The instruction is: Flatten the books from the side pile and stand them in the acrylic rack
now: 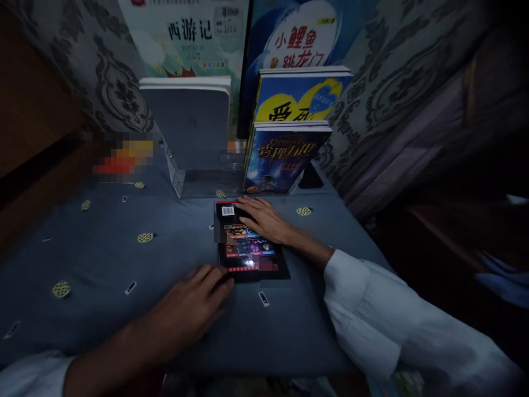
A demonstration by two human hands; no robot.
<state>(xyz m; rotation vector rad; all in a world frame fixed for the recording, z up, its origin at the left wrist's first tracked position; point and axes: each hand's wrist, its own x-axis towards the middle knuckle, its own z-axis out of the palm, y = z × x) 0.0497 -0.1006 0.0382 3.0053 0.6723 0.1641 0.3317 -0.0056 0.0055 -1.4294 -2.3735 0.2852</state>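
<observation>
— Lying flat on the table (103, 259), is it, that book (248, 251)?

— Yes, it is lying near the middle of the blue-grey cloth, back cover up, with the barcode showing at its far left corner. It is sitting just in front of the clear stand (198, 182).

— And what is the right hand (264, 220) doing?

— It is resting palm down on the far end of the book, fingers stretched out and slightly spread. It is pressing or resting only, not closing round anything. Its white sleeve (372, 314) is coming in from the right.

— The left hand (194, 306)?

— It is lying low on the cloth at the book's near left corner, fingers loosely bent and half open, fingertips touching the near edge. It is gripping nothing that I can see.

— What is standing behind?

— A grey book (190, 124) is standing upright in the left part of the stand. Beside it, on the right, a blue book (283, 157) is leaning upright, with a yellow one (297, 99) rising behind it. Two larger covers are propping against the patterned wall further back.
</observation>
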